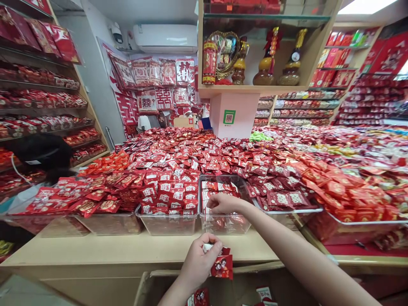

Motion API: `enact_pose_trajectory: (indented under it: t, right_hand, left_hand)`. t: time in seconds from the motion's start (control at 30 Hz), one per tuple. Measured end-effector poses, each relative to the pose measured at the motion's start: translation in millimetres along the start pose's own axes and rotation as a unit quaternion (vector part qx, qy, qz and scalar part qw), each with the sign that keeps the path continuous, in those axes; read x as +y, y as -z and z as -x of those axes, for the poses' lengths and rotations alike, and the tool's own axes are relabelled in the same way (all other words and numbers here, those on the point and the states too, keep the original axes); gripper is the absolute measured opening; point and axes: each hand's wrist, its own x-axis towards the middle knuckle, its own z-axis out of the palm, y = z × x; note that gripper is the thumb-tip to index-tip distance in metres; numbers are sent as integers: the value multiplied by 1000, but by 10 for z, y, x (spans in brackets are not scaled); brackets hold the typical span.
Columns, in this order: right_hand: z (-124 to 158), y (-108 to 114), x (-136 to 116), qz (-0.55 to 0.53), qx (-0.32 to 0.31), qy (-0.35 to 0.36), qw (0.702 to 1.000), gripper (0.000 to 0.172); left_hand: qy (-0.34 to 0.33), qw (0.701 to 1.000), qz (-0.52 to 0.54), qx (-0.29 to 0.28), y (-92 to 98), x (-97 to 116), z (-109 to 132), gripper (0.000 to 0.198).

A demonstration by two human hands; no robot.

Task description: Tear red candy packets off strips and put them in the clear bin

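Observation:
My left hand is closed on small red packets printed with a cartoon couple, held above an open cardboard box. More packets lie inside that box, partly hidden by my left wrist. Further forward, my right hand reaches into a clear plastic bin. Its fingers curl downward against red and white packets standing in rows there. What those fingers hold, if anything, is hidden. This bin's packets sit lower than the heaped ones around it.
Bins of red packets flank mine: a filled bin on the left, dark red packets on the right. A pillar carries a display shelf overhead. At far left, a person in a black cap is near stocked shelves.

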Motion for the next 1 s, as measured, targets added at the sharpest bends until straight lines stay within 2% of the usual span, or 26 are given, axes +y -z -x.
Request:
enact_pose_trajectory:
  t: [0.2,0.43,0.67,0.83,0.9,1.0]
  right_hand:
    - [16,-42,25,-9,17,17,1000,19]
    - [-18,-60,-18,-53,24,19,998,25]
    - [-11,-93,-72,-42,38,15,998,18]
    - [-11,-88,-95,-40,56,17,997,13]
    - [36,-69,-151,-25,101,22,994,11]
    - [271,-76,-303,-6,258,61,964,10]
  left_hand:
    - [8,1000,6,-2,5,-20,2,24]
    - [10,1000,13,6,0,-5,5,24]
    - [16,1000,18,3,6,-5,9,23]
    - [43,996,73,9,10,-30,-4,22]
    - [67,989,129,7,14,-25,-6,20]
    - [76,974,214,26,17,17,4,21]
